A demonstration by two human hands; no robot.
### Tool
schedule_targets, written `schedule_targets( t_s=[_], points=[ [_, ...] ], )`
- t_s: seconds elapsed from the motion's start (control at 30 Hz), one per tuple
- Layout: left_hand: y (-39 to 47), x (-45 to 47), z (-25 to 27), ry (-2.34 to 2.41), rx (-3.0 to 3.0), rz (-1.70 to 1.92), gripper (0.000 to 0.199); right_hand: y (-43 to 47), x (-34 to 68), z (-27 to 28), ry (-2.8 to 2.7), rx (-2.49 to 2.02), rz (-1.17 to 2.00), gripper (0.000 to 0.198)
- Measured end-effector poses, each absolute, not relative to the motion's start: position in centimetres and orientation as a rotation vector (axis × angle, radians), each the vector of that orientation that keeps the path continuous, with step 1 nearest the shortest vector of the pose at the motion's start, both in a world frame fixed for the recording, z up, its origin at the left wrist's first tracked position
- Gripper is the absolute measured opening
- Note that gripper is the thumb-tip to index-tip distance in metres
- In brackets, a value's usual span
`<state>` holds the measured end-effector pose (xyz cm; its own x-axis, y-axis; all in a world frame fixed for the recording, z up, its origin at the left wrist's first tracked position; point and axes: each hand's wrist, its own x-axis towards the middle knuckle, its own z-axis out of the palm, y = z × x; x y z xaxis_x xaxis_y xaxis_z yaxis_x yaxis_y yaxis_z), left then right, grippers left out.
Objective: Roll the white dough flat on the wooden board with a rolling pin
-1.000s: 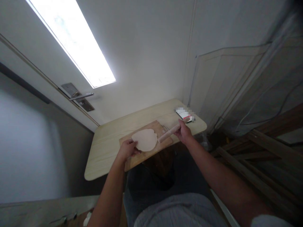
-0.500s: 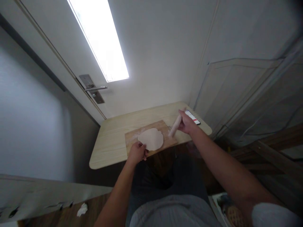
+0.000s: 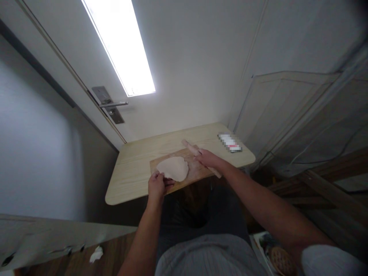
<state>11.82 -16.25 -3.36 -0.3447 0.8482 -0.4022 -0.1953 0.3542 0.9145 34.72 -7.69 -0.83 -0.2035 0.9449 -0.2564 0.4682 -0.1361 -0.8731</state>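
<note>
"Head view, from the left: anything before the hands?"

"A crumpled white scrap (image 3: 96, 253) on the floor (image 3: 119, 251) (perhaps tissue, too small to be sure), then a metal door handle (image 3: 113, 104) on the pale door (image 3: 184, 111) behind the table (image 3: 125, 180)."

"Why the table so close to the door?"

"Presumably for a firm backing. Can't tell whether touching."

"Now the left hand (image 3: 156, 186)?"

"At the near-left rim of the dough sheet (image 3: 173, 168), thumb above, fingers apparently tucked beneath. Looks like a pinch on the edge only, probably to steady the sheet without denting the middle."

"And the sheet itself?"

"Lies on the left part of the wooden board (image 3: 199, 174), uneven along the right rim. Probably placed there to spare the tabletop."

"Why the pale dusting (image 3: 193, 165) beside the dough?"

"Looks like flour, likely a guard against sticking."

"Further right?"

"A rolling pin (image 3: 189, 145), slanted over the board's right side, apart from the dough, far end out beyond the board's far edge. Can't tell whether resting on the wood or raised."

"Grip there?"

"Right hand (image 3: 205, 158) wrapped round the pin near mid-length, fingers closed. Probably held so for balance in one hand, and off to the side to leave the sheet free."

"Last on the right?"

"A phone (image 3: 230, 142), screen pixelated, flat near the table's right end, well apart from the board. Presumably there for easy viewing, away from the flour."
</note>
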Motion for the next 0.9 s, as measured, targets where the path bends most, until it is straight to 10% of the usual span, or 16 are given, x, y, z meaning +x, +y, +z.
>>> schedule_targets(
  t_s=[0.33, 0.5, 0.67, 0.9],
  points=[
    [-17.7, 10.4, -1.7, 1.925, 1.447, 0.508, 0.029, -9.7, 34.8, -1.2, -1.463, -1.42, 1.574, 0.014],
    [-16.5, 11.1, -0.6, 2.162, 1.879, 0.695, 0.02, -9.5, 35.0, -2.2, -1.342, -1.457, 1.507, 0.011],
    [-14.0, 14.4, -2.7, 1.689, 2.407, 0.551, 0.072, -9.4, 35.4, -2.7, -1.306, -1.446, 1.535, 0.011],
    [-12.5, 14.9, -4.0, 1.878, 2.31, 0.428, 0.075, -10.3, 35.5, -3.5, -1.204, -1.382, 1.586, 0.018]
  ],
)
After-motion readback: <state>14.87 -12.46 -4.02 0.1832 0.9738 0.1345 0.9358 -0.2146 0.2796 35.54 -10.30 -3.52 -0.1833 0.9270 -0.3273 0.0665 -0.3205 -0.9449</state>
